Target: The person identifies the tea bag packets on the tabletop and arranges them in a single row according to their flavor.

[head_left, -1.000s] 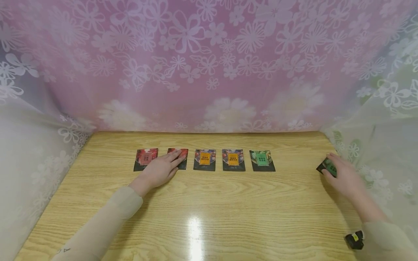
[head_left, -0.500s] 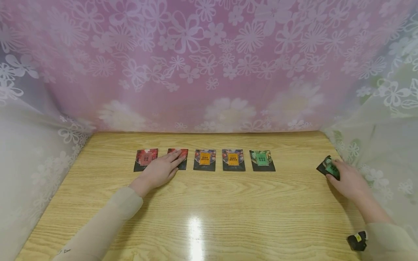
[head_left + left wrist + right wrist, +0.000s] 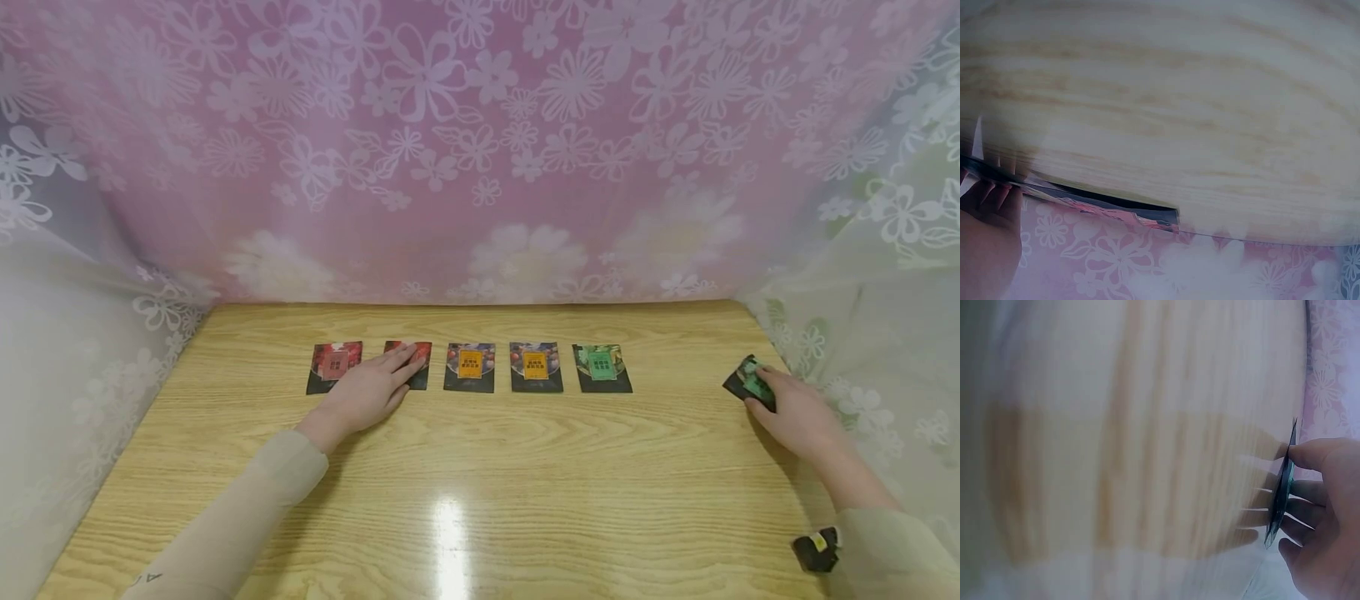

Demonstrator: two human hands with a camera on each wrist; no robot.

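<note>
My left hand rests on a red-and-black sachet with its fingers extended, covering much of it. In the left wrist view, that sachet shows nearly edge-on beside the fingers. At the table's right side, my right hand pinches a green-and-black sachet between thumb and fingers, tilted. The right wrist view shows this sachet edge-on against the fingertips. Others lie in the row: a red sachet left of the covered one, two with orange labels, and a green one.
Wood-grain table, with a bright light reflection near its front. A small black object with a yellow mark is by the right sleeve. Pink flowered cloth hangs behind, and pale flowered sheets flank both sides.
My right hand has shifted slightly rightward on the green sachet, so more of the sachet shows. My left hand and the row of sachets stay as they were.
</note>
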